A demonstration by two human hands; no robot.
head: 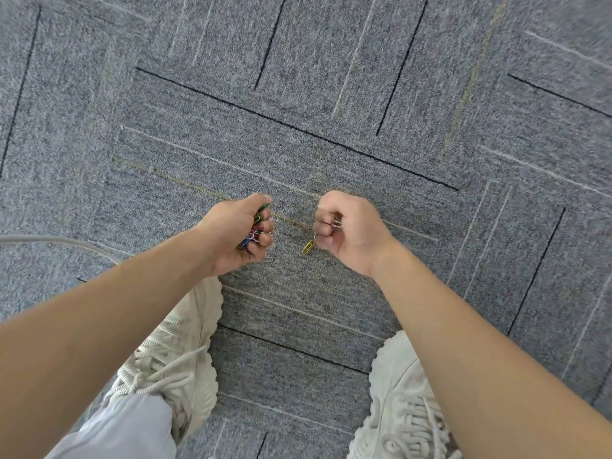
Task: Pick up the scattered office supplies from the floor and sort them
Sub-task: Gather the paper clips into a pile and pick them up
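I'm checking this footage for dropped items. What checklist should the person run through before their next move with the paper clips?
1. The left hand grips the coloured paper clips firmly: ok, fingers curled round the bundle.
2. The right hand holds the silver clips: ok, pinched in curled fingers.
3. The yellow clip below the right hand is secured: cannot tell, it may hang from a thin wire or lie on the carpet.
4. The loose silver clip by the left hand is collected: cannot tell whether it is held or on the carpet.
5. A place to sort into is in view: not ok, none visible.
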